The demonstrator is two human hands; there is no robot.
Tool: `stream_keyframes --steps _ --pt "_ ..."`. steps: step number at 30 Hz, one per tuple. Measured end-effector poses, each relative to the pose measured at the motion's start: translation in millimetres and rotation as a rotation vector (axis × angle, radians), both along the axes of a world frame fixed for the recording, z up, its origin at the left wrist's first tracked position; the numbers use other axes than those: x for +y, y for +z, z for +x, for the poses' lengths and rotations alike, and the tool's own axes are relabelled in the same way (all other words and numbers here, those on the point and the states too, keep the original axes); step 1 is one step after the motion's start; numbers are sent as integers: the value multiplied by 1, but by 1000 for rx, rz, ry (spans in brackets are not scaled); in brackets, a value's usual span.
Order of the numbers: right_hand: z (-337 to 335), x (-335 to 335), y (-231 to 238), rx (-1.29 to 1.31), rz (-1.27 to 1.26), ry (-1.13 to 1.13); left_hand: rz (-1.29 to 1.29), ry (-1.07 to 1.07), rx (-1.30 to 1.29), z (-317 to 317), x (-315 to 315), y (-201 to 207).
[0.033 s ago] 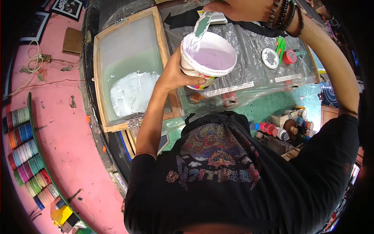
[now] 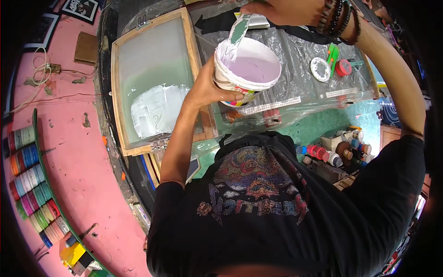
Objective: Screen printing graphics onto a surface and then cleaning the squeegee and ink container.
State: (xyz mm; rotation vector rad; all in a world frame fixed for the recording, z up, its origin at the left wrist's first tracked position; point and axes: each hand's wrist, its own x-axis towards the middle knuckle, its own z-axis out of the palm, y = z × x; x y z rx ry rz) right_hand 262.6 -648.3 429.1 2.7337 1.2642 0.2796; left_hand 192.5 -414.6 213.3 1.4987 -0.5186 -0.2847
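Observation:
My left hand [image 2: 205, 90] grips a white plastic tub [image 2: 253, 86] from its left side, thumb across the front. Pale lilac-looking paint lies inside the tub, and its rim is smeared with white. My right hand [image 2: 284, 11], partly cut off by the top edge, pinches a green flat spatula [image 2: 239, 30] coated with white paint. The spatula's lower end rests at the tub's back left rim. Left of the tub lies a wooden-framed printing screen [image 2: 196, 46], with a thick patch of white paint [image 2: 157, 111] on its mesh.
Clear plastic sheeting [image 2: 295, 60] covers the table. On it lie a paint-smeared round lid [image 2: 320, 69], a green-handled tool [image 2: 332, 53], a red lid [image 2: 343, 67] and black cloth [image 2: 214, 23]. Paint jars [image 2: 334, 159] stand low at right; a rack of jars [image 2: 32, 180] lines the pink wall.

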Motion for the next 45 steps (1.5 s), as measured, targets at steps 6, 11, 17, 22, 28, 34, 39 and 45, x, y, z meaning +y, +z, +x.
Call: stream_keyframes --steps 6,11,17,22,28,34,39,45 --pt "-1 3 3 -79 65 241 1 -62 56 2 5 -2" --pt "-1 7 10 -102 63 420 21 -152 75 2 12 0" --pt "8 11 11 -119 122 722 85 -266 203 7 17 12" --pt "14 8 10 -166 96 885 51 -296 140 12 17 3" --pt "-20 -7 15 -245 -14 856 33 -265 87 14 18 1" --pt "-43 -37 11 -244 10 754 -103 -159 122 17 26 -6" --pt "-53 -61 -3 -275 12 650 -172 -96 106 20 34 -9" --pt "-61 -72 -15 -311 -87 571 -238 -54 200 15 29 -15"
